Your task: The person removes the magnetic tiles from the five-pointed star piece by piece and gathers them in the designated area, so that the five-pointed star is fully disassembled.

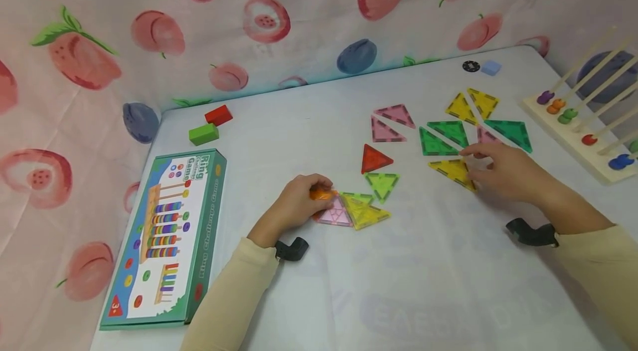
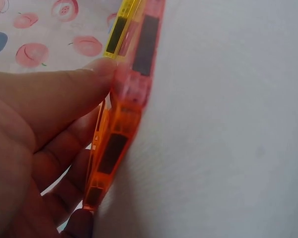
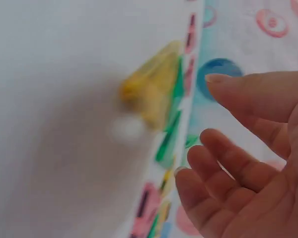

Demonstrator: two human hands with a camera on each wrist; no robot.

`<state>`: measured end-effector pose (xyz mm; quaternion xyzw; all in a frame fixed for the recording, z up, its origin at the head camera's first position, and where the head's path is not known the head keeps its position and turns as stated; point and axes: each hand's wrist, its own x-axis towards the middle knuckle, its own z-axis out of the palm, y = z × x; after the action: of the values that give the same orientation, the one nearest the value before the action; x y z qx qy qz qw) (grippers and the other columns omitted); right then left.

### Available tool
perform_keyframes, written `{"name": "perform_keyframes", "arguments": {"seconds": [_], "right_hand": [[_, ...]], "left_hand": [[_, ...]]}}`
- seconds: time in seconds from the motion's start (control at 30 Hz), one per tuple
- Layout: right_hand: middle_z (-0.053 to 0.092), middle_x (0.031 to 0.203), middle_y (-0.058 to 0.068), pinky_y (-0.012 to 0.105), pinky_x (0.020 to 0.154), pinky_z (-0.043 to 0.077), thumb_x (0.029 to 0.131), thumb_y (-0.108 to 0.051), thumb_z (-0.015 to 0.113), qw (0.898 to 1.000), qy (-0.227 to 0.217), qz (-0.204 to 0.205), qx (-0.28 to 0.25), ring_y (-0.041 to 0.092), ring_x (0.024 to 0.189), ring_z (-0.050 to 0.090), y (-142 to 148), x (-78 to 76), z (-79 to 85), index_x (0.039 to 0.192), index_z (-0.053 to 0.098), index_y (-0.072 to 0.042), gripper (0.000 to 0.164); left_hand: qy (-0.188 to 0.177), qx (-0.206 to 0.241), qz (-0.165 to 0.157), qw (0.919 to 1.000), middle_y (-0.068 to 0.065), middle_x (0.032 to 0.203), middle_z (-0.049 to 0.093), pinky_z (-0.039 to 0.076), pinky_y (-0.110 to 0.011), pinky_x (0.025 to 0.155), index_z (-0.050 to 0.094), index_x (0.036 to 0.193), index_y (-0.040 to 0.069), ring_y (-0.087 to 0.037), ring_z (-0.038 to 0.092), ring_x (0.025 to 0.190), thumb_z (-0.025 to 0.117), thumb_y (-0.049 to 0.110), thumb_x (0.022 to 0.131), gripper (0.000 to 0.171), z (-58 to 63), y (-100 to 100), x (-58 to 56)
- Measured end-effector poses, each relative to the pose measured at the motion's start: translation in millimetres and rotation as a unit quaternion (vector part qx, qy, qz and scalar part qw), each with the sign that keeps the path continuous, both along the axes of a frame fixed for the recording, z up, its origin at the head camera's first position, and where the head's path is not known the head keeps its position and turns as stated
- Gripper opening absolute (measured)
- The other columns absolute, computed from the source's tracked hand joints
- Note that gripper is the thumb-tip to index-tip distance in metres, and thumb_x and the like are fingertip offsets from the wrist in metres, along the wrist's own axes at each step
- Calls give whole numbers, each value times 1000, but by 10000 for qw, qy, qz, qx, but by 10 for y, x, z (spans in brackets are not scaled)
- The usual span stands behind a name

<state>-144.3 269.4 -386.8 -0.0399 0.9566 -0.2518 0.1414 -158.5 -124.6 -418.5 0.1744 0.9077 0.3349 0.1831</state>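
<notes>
My left hand (image 1: 298, 204) pinches an orange magnetic tile (image 2: 115, 148), thumb on one side and fingers curled on the other. Joined to it are a pink tile (image 1: 336, 216) and a yellow triangle tile (image 1: 366, 213), with a light green tile (image 1: 360, 196) partly behind the yellow one. On the right, my right hand (image 1: 510, 176) hovers beside another yellow triangle tile (image 1: 448, 169). In the right wrist view its thumb and fingers stand apart with nothing between them. A red triangle (image 1: 375, 159) and a lime green triangle (image 1: 382, 185) lie between the hands.
Pink tiles (image 1: 386, 129), green tiles (image 1: 438, 143) and yellow tiles (image 1: 461, 107) lie farther back. A wooden peg rack (image 1: 568, 129) stands at right. A game box (image 1: 171, 229), a green block (image 1: 203, 134) and a red block (image 1: 219, 114) are at left.
</notes>
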Motion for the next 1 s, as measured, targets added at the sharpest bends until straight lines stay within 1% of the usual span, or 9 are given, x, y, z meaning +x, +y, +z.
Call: {"name": "perform_keyframes", "arguments": {"seconds": [0.1, 0.17, 0.23, 0.37, 0.47, 0.6, 0.77, 0.87, 1.0], "right_hand": [[53, 113, 15, 47, 77, 46, 84, -30, 63, 9991, 159, 260, -281, 33, 97, 52, -132, 36, 92, 120, 52, -10, 43], [56, 110, 9, 44, 79, 46, 83, -31, 64, 9964, 260, 630, -510, 25, 96, 52, -295, 73, 117, 118, 54, -11, 42], [58, 107, 3, 41, 80, 45, 81, -31, 66, 9909, 192, 1098, -755, 19, 95, 52, -503, 119, 112, 117, 56, -11, 42], [57, 105, -8, 31, 79, 45, 80, -34, 67, 9763, -350, 1919, -941, 10, 92, 51, -923, 219, 53, 117, 57, -18, 42], [55, 103, -13, 26, 78, 44, 79, -38, 66, 9667, -707, 2310, -848, 9, 90, 49, -1143, 266, 5, 118, 56, -21, 43], [54, 94, -11, 26, 74, 43, 80, -37, 65, 9647, -786, 2346, -906, 10, 85, 47, -1302, 265, -41, 114, 57, -22, 38], [54, 84, -6, 28, 65, 43, 83, -31, 63, 9701, -637, 1894, -1375, 14, 75, 48, -1425, 220, -100, 104, 59, -21, 24], [56, 81, -8, 28, 62, 42, 82, -27, 65, 9740, -668, 1652, -1395, 14, 70, 48, -1462, 226, -121, 100, 62, -21, 19], [55, 73, -6, 27, 59, 43, 80, -23, 68, 9679, -1010, 1871, -1340, 14, 67, 48, -1405, 304, -84, 96, 64, -23, 16]], "left_hand": [[-54, -5, 25, 10000, 11, 101, 56, 37, -29, 86, 59, 110, 18, -11, 45, 95, 69, 28, 78, 35, -3, -10, 5], [-75, -12, 51, 10000, 11, 100, 56, 37, -29, 86, 59, 110, 18, -11, 45, 94, 69, 28, 78, 35, -9, -19, 6], [-81, -5, 94, 9999, 11, 100, 56, 37, -28, 86, 59, 109, 19, -10, 45, 94, 70, 28, 78, 34, -15, -26, 4], [-44, 44, 76, 10000, 11, 99, 56, 37, -29, 86, 59, 109, 18, -10, 45, 94, 70, 28, 78, 34, -19, -28, 0], [-13, 47, 34, 10000, 12, 100, 57, 37, -28, 87, 59, 109, 18, -10, 45, 94, 70, 28, 78, 34, -24, -17, -4], [24, 26, -5, 10000, 11, 100, 57, 36, -28, 87, 59, 109, 18, -10, 46, 95, 70, 28, 78, 34, -25, 0, -6], [41, -31, -2, 10000, 11, 99, 57, 37, -28, 85, 59, 108, 19, -11, 46, 93, 70, 29, 78, 33, -7, 5, -10], [56, -54, -21, 10000, 11, 98, 57, 37, -28, 84, 60, 108, 19, -11, 45, 91, 70, 30, 78, 33, 3, 2, -13], [84, -84, -17, 9999, 12, 98, 57, 37, -28, 84, 60, 108, 19, -11, 45, 92, 70, 30, 78, 34, 9, -5, -11]]}}
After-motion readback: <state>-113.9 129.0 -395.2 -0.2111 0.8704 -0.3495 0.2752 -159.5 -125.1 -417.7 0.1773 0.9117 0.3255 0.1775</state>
